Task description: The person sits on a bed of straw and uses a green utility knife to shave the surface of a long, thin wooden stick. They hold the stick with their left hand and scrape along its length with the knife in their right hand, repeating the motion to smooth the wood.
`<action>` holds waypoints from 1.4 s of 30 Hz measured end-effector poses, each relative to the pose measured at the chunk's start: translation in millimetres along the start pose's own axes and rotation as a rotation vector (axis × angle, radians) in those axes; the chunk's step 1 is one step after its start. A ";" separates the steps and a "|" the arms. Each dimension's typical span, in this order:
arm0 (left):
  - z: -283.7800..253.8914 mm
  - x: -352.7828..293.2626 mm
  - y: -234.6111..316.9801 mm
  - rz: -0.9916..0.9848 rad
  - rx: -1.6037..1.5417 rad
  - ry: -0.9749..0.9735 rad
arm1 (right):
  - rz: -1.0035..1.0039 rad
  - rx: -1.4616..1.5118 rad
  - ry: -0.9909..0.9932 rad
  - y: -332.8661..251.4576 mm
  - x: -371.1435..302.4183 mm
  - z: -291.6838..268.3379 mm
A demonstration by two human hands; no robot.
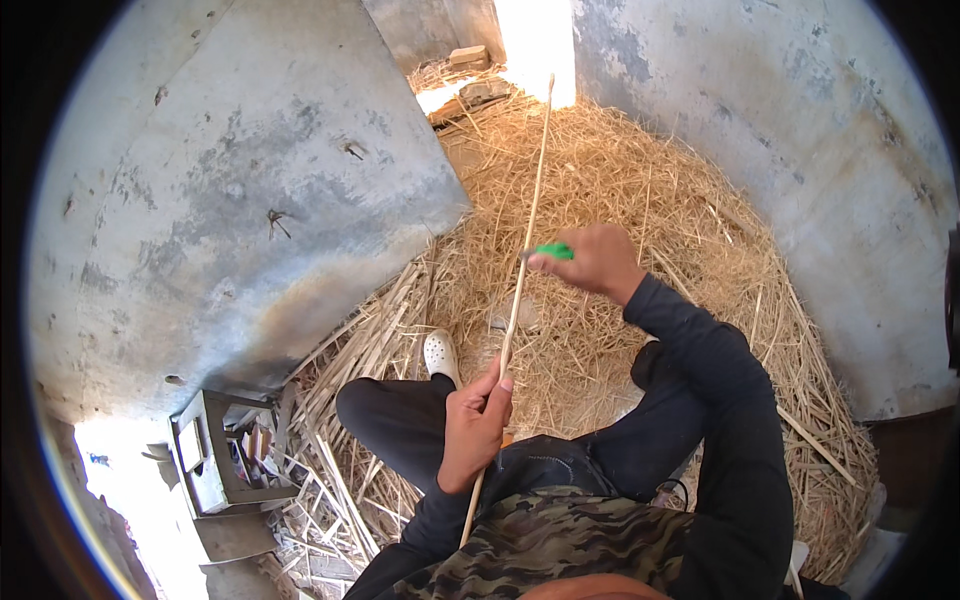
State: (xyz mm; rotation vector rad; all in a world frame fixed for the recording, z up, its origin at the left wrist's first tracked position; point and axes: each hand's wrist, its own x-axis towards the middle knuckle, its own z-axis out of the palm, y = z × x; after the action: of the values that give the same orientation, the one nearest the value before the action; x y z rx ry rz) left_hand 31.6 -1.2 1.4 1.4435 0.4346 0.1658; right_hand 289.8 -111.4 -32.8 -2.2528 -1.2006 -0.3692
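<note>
A long, thin, pale stick (540,170) slants from beside my lap up toward the bright gap at the far side. My left hand (474,428) is wrapped round its lower part, the thumb lying along it. Farther up, my right hand (598,262) grips a small green-handled tool (555,251). The tool's short grey end meets the stick or lies right beside it; its exact kind is too small to make out. My legs are bent apart on both sides of the stick, one foot in a white clog (440,357).
Fine straw-like shavings (640,190) heap over the ground ahead and to the right. Split strips (345,370) lie at the left. Worn grey panels (250,180) and a grey wall (760,130) flank me. A small open-framed box (212,455) stands at the lower left, with bricks (468,56) at the far gap.
</note>
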 end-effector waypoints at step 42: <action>-14.5 -0.3 4.0 0.124 0.305 0.052 | -0.161 -0.053 0.073 -24.4 7.7 28.6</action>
State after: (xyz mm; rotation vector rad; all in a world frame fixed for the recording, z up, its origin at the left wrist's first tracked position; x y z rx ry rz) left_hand 26.3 12.6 4.5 1.7704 0.4257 0.2455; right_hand 273.5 -78.5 -43.8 -2.1728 -1.3519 -0.5459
